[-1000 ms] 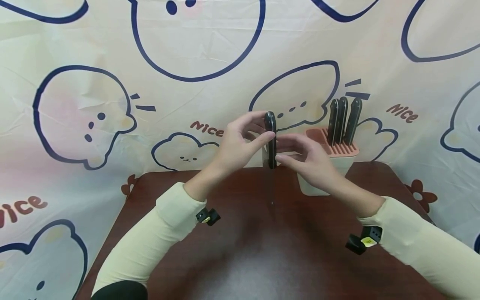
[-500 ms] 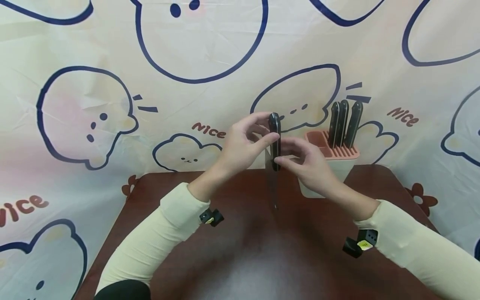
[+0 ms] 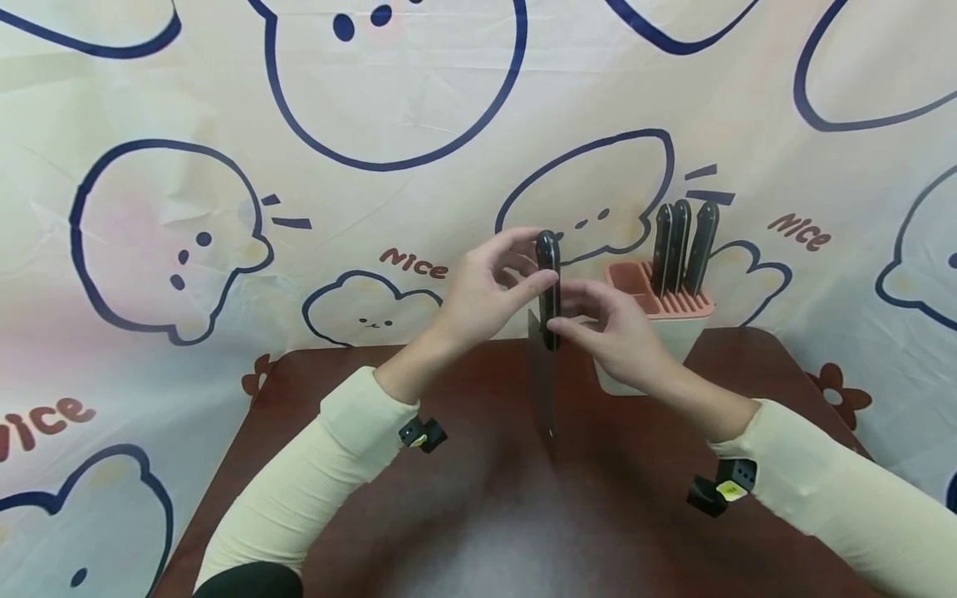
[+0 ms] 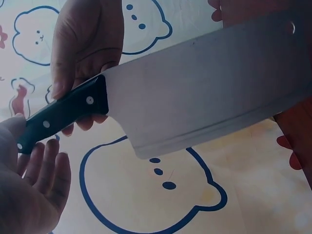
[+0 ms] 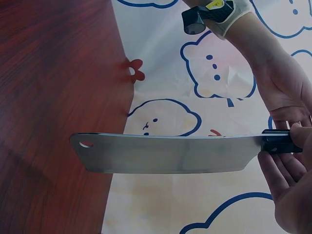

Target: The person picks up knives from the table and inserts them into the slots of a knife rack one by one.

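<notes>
A cleaver [image 4: 204, 87] with a broad steel blade and a black riveted handle [image 3: 549, 291] hangs blade down above the table. My left hand [image 3: 486, 282] pinches the upper, butt end of the handle between thumb and fingers. Lower down, close to the blade, my right hand [image 3: 609, 328] pinches the same handle. In the right wrist view the whole blade [image 5: 165, 153] shows, with a small hole near its tip corner. Both hands [image 4: 29, 180] meet the handle from opposite sides.
Behind my right hand stands a knife holder [image 3: 650, 357] with a slotted pink top. Several black-handled knives [image 3: 680, 249] stand upright in it. The dark red-brown table [image 3: 478, 498] ends at a patterned cloth backdrop [image 3: 374, 199].
The cleaver and both hands have shifted slightly right and down, and more of the blade's side shows now. Both hands keep their hold on the handle.
</notes>
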Motion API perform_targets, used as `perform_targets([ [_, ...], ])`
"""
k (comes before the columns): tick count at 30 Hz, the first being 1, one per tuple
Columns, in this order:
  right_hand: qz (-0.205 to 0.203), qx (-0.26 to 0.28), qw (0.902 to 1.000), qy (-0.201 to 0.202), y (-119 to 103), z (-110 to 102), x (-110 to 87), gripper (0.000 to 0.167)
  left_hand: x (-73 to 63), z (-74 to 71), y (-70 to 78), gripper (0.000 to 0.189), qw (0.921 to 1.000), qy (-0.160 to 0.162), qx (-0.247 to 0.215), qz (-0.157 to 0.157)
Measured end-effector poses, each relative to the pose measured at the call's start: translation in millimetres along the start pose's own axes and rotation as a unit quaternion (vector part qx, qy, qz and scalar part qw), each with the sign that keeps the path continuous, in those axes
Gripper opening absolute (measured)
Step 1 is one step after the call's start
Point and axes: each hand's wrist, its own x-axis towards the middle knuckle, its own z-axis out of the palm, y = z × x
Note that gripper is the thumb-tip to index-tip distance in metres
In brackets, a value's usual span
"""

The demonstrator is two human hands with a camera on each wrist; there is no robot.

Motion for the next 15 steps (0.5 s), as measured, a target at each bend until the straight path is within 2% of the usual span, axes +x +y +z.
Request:
perform_targets([
  [7,-0.007,-0.011,0.9999,-0.007,4,-4,-4.9,0.042,-0.5,-1.1,-2.3,0.042,0.9996,-0.023,-0.002,-0.014],
  [10,0.003,-0.014,0.9998,-0.01,6,-8,-9.1,0.041,-1.3,-1.6,-2.5,0.042,0.9992,-0.031,-0.001,-0.026],
  [15,0.031,-0.025,0.9991,-0.017,5,-17,-18.2,0.041,-2.0,-1.3,-5.0,0.042,0.9988,-0.027,0.001,-0.041],
])
